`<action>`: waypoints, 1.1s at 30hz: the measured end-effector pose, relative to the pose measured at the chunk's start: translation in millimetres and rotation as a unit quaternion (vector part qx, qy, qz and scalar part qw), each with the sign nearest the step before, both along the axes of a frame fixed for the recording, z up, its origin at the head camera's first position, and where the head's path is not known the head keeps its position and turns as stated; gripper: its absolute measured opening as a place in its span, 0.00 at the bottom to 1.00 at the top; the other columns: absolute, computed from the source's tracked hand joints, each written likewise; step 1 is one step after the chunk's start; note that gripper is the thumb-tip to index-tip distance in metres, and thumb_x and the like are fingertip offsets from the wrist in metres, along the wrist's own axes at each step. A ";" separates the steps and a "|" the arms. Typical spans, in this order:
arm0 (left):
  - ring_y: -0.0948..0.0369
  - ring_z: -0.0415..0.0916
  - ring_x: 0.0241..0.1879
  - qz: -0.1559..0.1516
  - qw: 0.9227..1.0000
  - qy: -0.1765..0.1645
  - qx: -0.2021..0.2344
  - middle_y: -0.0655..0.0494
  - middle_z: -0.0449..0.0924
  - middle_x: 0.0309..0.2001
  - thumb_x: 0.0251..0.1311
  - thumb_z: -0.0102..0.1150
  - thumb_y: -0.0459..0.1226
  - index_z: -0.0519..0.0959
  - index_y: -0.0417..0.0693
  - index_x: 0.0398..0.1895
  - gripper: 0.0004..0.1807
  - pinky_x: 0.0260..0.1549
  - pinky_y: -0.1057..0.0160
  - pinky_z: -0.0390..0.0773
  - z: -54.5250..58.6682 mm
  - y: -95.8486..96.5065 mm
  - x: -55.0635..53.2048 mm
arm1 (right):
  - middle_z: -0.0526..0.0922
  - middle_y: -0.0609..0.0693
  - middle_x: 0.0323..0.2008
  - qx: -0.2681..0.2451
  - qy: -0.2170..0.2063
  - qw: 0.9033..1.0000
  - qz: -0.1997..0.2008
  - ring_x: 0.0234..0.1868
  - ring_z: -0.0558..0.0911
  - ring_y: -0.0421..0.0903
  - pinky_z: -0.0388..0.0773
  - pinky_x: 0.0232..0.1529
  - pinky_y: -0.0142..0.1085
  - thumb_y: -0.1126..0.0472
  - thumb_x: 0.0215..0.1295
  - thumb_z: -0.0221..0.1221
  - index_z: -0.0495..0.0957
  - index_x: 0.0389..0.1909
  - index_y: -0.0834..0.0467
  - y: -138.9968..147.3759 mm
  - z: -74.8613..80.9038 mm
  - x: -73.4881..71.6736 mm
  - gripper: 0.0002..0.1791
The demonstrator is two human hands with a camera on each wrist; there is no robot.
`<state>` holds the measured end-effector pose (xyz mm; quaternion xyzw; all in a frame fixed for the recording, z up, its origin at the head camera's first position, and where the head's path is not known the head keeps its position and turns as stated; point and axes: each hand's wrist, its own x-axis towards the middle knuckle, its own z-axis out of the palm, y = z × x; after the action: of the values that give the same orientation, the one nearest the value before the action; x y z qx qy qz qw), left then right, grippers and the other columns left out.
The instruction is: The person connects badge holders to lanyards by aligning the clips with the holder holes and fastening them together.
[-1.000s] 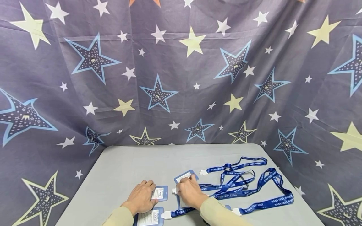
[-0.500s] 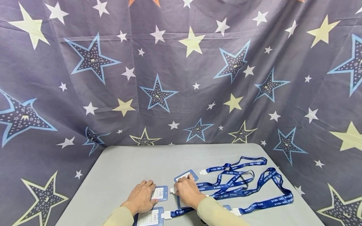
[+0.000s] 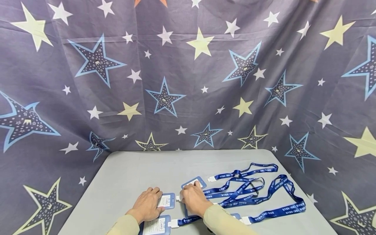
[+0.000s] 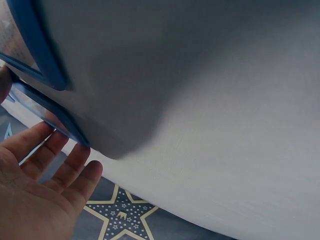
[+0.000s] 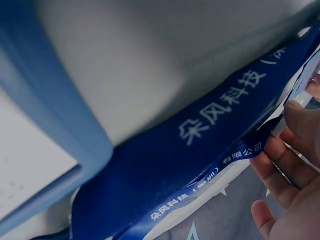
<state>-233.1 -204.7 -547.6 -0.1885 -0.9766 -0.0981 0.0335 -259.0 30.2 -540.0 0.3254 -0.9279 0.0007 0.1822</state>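
My left hand (image 3: 146,205) holds a blue-framed ID badge holder (image 3: 168,201) flat on the table, thumb at its near edge and fingers at the far edge. In the left wrist view, the fingertips of this hand (image 4: 47,175) touch the edge of the badge holder (image 4: 52,111). My right hand (image 3: 194,199) pinches the white end clip (image 3: 177,198) of a blue lanyard, close to the badge holder's slotted end. Printed lanyard strap (image 5: 220,112) runs from beneath the right hand (image 5: 292,177) in the right wrist view. The fingers partly hide the clip.
Nearer me, another badge holder (image 3: 166,226) has a lanyard clip (image 3: 174,223) at its end. More badge holders lie by the right hand, one (image 3: 202,181) beyond it and one (image 3: 186,212) partly under it. Loose blue lanyards (image 3: 264,215) spread across the grey table (image 3: 141,166).
My right hand has slid slightly left with the lanyard clip, bringing it up to the end of the badge holder. The left hand has stayed in place.
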 end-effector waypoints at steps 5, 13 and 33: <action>0.42 0.71 0.64 0.000 1.000 0.000 0.001 0.44 0.76 0.61 0.56 0.71 0.53 0.79 0.38 0.61 0.35 0.65 0.39 0.70 -0.7 0.1 0.0 | 0.80 0.36 0.28 0.005 0.006 1.000 0.000 0.34 0.78 0.39 0.64 0.42 0.37 0.52 0.54 0.74 0.86 0.29 0.43 -0.2 -1.0 -0.4 0.06; 0.43 0.72 0.63 -0.002 1.000 0.002 -0.003 0.45 0.77 0.60 0.56 0.71 0.53 0.79 0.38 0.60 0.35 0.64 0.39 0.71 -0.9 -0.7 -0.3 | 0.79 0.36 0.28 0.007 -0.016 1.000 -0.005 0.34 0.77 0.38 0.64 0.41 0.37 0.52 0.55 0.74 0.87 0.31 0.43 -5.0 -2.0 -0.3 0.05; 0.44 0.73 0.61 -0.002 1.000 0.007 -0.009 0.45 0.77 0.59 0.56 0.71 0.53 0.79 0.38 0.60 0.35 0.63 0.40 0.72 -1.9 -0.2 -1.9 | 0.76 0.37 0.25 0.028 -0.007 1.000 -0.009 0.31 0.75 0.38 0.63 0.39 0.37 0.50 0.54 0.74 0.87 0.30 0.43 -11.9 -3.7 2.1 0.06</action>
<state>-235.0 -204.9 -549.4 -0.1915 -0.9768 -0.0884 0.0384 -256.9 18.3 -543.6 0.3218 -0.9318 -0.0246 0.1661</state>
